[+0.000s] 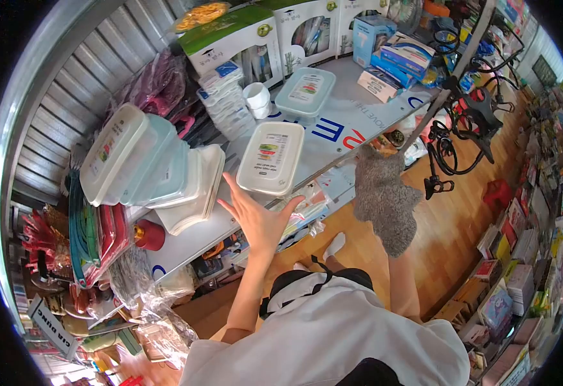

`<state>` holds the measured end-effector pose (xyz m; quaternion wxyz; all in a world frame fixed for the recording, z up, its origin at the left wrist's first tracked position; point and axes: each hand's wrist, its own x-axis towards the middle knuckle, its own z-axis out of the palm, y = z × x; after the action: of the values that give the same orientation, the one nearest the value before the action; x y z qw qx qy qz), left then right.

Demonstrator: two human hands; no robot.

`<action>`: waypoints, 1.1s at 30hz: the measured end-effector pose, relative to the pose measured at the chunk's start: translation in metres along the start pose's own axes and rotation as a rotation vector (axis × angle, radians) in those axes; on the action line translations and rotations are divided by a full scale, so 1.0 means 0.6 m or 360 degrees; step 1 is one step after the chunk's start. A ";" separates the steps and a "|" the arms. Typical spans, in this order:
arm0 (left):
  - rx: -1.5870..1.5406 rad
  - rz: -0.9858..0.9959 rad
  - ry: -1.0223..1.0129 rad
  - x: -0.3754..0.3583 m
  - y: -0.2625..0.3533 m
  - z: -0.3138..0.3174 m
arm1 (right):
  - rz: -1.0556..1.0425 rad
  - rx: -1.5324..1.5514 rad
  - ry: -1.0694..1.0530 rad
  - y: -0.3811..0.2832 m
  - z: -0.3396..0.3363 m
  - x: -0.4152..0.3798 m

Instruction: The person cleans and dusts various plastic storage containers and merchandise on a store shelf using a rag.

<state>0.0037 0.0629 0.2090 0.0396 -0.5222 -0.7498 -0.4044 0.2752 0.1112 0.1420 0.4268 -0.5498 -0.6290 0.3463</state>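
My left hand [255, 222] is open, thumb and fingers spread at the near end of a food container with a cream lid [270, 157]. This container lies flat on the shelf top, its printed label facing up. A grey fluffy cloth [387, 202] covers my right hand, hiding its fingers; it is held out past the shelf's front edge. Behind the cream-lidded container is a food container with a pale blue lid [306, 92]. To the left, a leaning stack of plastic containers [156, 164] stands close to my left fingertips.
White cups [257, 100] and stacked clear small boxes [223, 96] stand behind the containers. Green-and-white boxes [236, 48] line the back. Black cables and clips [452, 154] hang at the right by a metal pole. Packed shelves [519, 276] run along the far right of the wooden floor [339, 270].
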 end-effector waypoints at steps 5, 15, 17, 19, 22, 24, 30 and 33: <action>-0.0273 -0.0006 0.0097 0.007 0.001 0.006 | 0.0031 0.0837 0.0267 0.043 0.073 0.031; -0.0946 0.0003 -0.0448 -0.005 -0.037 -0.036 | -0.1297 -0.1201 -0.0360 -0.244 0.156 0.092; -0.0752 0.0304 -0.0388 -0.006 -0.070 -0.028 | -0.1328 -0.1077 -0.0420 -0.278 0.189 0.053; -0.0802 0.0532 -0.0264 -0.006 -0.082 -0.016 | -0.1410 -0.0824 -0.0579 -0.290 0.209 0.026; -0.0697 0.0484 -0.0274 0.000 -0.051 -0.037 | -0.1452 -0.0778 -0.0575 -0.281 0.209 0.033; -0.0832 0.0002 -0.0453 -0.018 -0.065 -0.028 | -0.1428 -0.0796 -0.0507 -0.264 0.195 0.059; -0.0633 0.0225 -0.0368 -0.012 -0.037 -0.036 | -0.1066 -0.1126 -0.0159 -0.228 0.141 0.110; -0.0576 0.0241 -0.0366 -0.011 -0.048 -0.027 | -0.1148 -0.1292 -0.0188 -0.260 0.161 0.057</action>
<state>-0.0224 0.0439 0.2004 -0.1104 -0.6182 -0.6232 -0.4661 0.1241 0.1239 0.2502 0.2358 -0.3993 -0.8838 -0.0623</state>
